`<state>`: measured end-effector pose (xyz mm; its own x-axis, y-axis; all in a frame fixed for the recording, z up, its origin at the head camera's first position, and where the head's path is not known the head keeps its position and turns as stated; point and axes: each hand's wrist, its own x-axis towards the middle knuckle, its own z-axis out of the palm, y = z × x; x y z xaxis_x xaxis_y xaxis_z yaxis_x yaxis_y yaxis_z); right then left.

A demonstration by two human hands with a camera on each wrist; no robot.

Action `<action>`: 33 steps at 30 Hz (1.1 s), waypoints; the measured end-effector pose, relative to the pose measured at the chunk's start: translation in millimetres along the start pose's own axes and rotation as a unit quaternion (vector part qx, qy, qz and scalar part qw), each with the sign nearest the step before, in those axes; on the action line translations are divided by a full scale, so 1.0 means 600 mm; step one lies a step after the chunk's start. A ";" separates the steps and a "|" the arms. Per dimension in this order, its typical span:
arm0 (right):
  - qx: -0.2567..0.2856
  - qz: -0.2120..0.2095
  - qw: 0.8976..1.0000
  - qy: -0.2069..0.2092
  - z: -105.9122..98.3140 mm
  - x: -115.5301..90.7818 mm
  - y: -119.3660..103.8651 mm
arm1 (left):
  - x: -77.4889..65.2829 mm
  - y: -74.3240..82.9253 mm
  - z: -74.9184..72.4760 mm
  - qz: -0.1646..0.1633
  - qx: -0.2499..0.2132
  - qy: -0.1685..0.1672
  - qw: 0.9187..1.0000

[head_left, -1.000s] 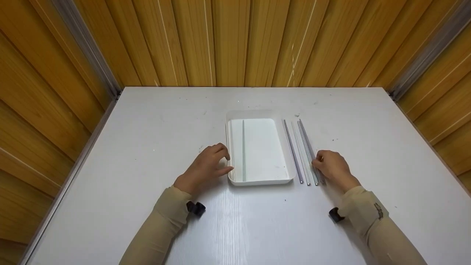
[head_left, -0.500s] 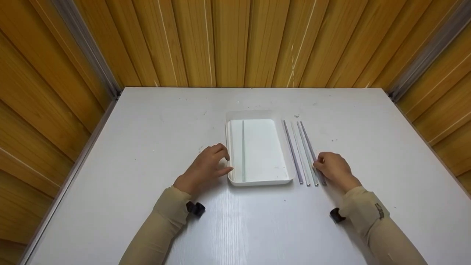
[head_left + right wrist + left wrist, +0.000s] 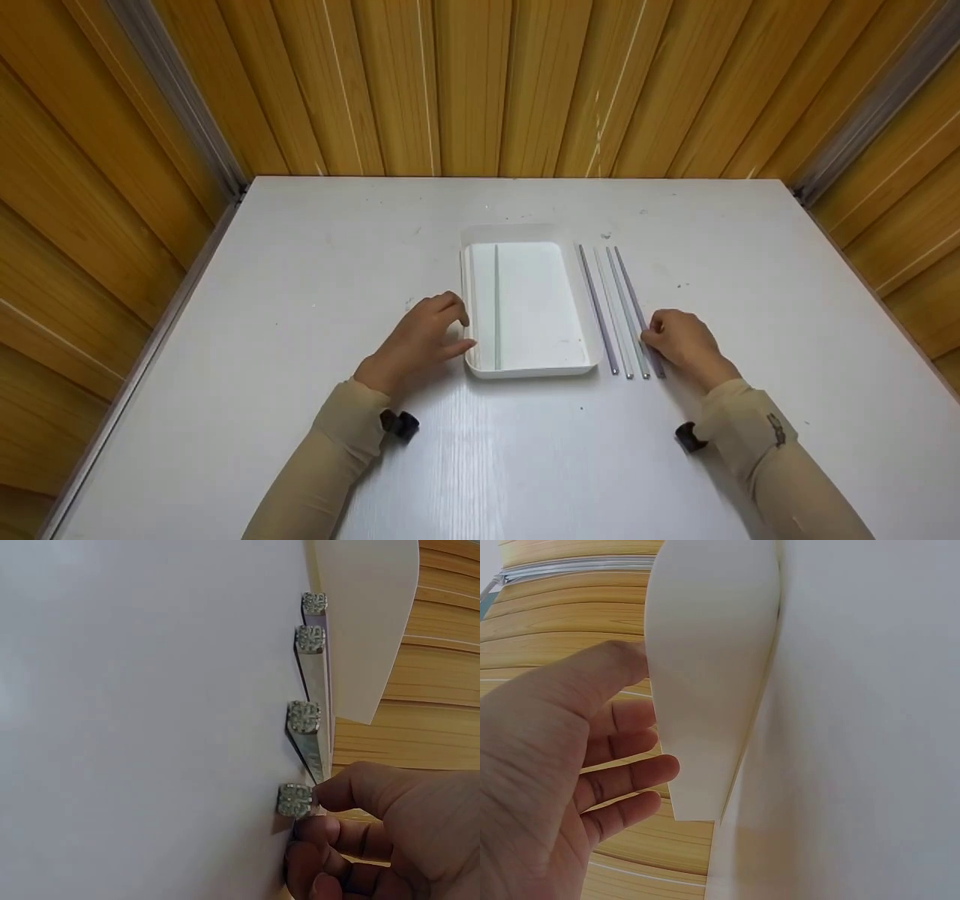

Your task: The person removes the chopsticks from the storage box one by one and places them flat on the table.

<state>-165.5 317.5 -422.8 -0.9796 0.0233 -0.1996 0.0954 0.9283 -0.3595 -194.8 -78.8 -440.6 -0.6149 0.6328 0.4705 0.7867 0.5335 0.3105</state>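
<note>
Rods, four thin metal ones, lay side by side on the white table, right of centre in the head view, their near ends roughly level. At the bottom of that view two beige sleeves reached in. The right hand sat at the near end of the rightmost rod, thumb and curled fingers pinching it; the right wrist view showed the thumb tip against that rod's square, patterned end. The left hand, left of centre, rested with loosely spread, relaxed fingers against the left side of a white tray; the left wrist view showed the thumb touching the tray's outer wall, gripping nothing.

By the look of it, the step in hand was picking up the rightmost rod while the other hand steadied the tray. A next move would likely call for lifting the rod clear of its three neighbours without rolling them.

Beyond the hands, the shallow rectangular tray sat at the centre of the frame, just beside the rods, and held one thin rod lying lengthwise near its left wall. Wooden panelling filled the top of the frame.
</note>
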 end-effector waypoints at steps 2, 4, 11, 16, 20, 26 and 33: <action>0.002 0.000 1.000 -0.001 0.000 -0.001 0.000 | 0.001 0.000 0.000 0.002 0.003 0.002 1.000; 0.002 0.000 1.000 -0.002 0.000 -0.001 0.001 | 0.001 0.000 0.000 0.004 0.005 0.002 1.000; 0.005 0.004 1.000 -0.006 -0.001 -0.001 0.003 | 0.001 0.000 0.001 0.010 0.004 0.011 1.000; 0.005 0.002 1.000 -0.008 -0.002 -0.001 0.004 | 0.001 0.000 0.001 0.016 0.005 0.019 1.000; 0.003 0.000 1.000 -0.004 -0.002 -0.003 0.004 | 0.000 0.001 0.000 0.014 0.006 0.017 1.000; 0.004 -0.003 1.000 0.000 -0.003 -0.006 0.002 | -0.001 0.003 -0.001 0.014 0.012 0.012 1.000; 0.004 0.003 1.000 0.003 -0.006 -0.008 -0.001 | 0.000 0.003 -0.002 0.010 0.010 0.008 1.000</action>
<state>-161.5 318.3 -418.3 -0.9801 0.0307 -0.1959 0.1020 0.9251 -0.3657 -193.1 -78.5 -438.8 -0.5974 0.6343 0.4906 0.7979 0.5312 0.2849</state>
